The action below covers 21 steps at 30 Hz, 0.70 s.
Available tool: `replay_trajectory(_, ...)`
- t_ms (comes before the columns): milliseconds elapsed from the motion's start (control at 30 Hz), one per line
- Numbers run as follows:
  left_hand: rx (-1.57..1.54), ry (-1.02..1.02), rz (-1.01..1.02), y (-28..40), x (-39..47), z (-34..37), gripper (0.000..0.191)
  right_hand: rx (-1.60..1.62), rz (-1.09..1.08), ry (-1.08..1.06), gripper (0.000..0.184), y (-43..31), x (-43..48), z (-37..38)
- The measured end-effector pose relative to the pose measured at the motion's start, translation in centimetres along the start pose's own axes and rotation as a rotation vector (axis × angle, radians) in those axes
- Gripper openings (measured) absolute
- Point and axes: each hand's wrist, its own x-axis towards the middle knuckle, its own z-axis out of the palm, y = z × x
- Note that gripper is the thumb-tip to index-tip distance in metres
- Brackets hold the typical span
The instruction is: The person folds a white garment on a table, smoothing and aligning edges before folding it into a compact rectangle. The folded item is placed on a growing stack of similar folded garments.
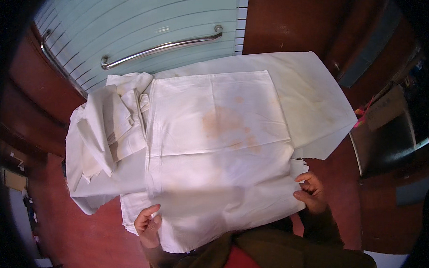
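A white cloth [186, 135] with orange-brown stains lies spread before me, fold creases crossing it. Its near part reaches over the front towards my body. My left hand [148, 223] is at the near left edge, with a bit of white fabric between finger and thumb. At the near right edge is my right hand [311, 192], its thumb on top of the cloth; some of its fingers are hidden. More folded white fabric [128, 211] shows underneath near my left hand, and another layer [299, 165] sticks out above my right hand.
A yellowed white cover [316, 95] drapes the surface beneath. Crumpled white cloths [101, 127] are heaped at the left. Behind stands a frosted, striped glass panel [168, 15] with a metal bar handle [162, 48]. A cardboard piece [387, 106] is at the right, above the reddish floor [80, 238].
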Motion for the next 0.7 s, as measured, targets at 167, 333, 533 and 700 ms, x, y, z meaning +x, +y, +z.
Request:
replay_trajectory(167,-0.214,-0.044,0.007,-1.0,1.3,-1.0,0.027,-0.058,-0.125,-0.016,0.009,1.2,1.6,-1.2)
replay_trajectory(333,-0.204,0.068,-0.161,-3.4,2.1,-1.9,0.025,-0.069,-0.015,0.006,0.011,4.7,3.2,-2.2)
replay_trajectory(533,-0.284,0.16,-0.253,-4.6,2.4,-0.7,0.029,-0.203,0.08,0.003,0.014,9.2,4.4,-3.0)
replay_trajectory(700,-0.345,0.114,-0.225,-2.0,1.9,1.2,0.031,-0.022,0.053,-0.022,0.017,6.9,3.7,-3.1)
